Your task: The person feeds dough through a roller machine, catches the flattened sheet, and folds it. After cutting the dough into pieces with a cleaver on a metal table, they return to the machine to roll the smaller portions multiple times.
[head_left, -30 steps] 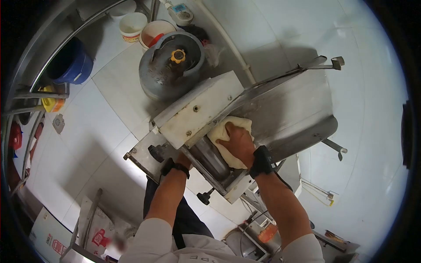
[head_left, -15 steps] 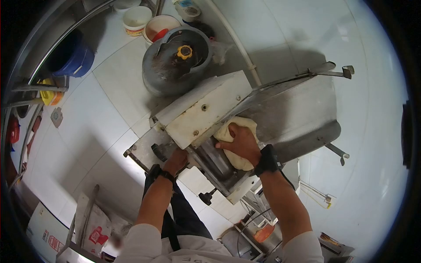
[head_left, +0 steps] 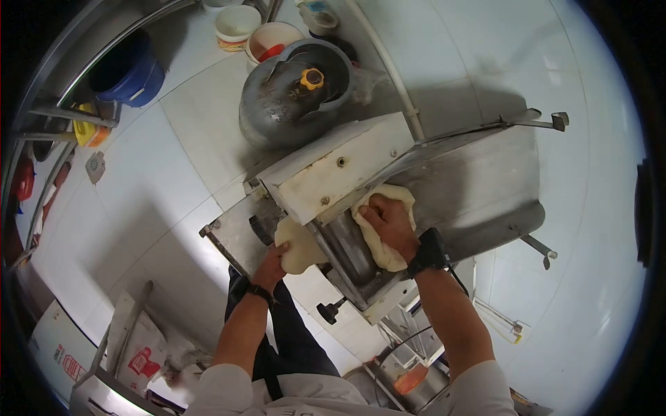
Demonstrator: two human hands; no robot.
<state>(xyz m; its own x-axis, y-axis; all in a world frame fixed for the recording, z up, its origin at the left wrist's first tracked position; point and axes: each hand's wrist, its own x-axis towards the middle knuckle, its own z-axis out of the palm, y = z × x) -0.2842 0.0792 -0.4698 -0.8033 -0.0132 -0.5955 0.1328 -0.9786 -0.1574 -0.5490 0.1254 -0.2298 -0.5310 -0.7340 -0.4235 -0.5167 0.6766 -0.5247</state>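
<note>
A dough rolling machine with a metal roller (head_left: pixel 349 243) stands in front of me. Flattened dough (head_left: pixel 300 248) comes out at its left side, and my left hand (head_left: pixel 272 265) grips the lower edge with thumb and fingers. On the other side of the roller, a thick folded piece of dough (head_left: pixel 386 259) lies against the metal. My right hand (head_left: pixel 393 225) presses down on it from above, fingers curled into the dough. Part of the dough is hidden under that hand. A white housing (head_left: pixel 340 170) sits beyond the roller, and a black knob (head_left: pixel 329 311) sticks out on the near side.
A wide metal chute (head_left: pixel 485 177) extends to the right of the machine. Behind it stands a grey gas cylinder (head_left: pixel 288 104) with a yellow valve. White tubs (head_left: pixel 237 25) and a blue bucket (head_left: pixel 132 76) are farther back. A pot (head_left: pixel 427 385) sits low at the front right.
More flattened dough now shows at the left of the roller, and my left hand has shifted slightly down with it. My right fingers have curled more tightly into the dough. The view has shifted slightly.
</note>
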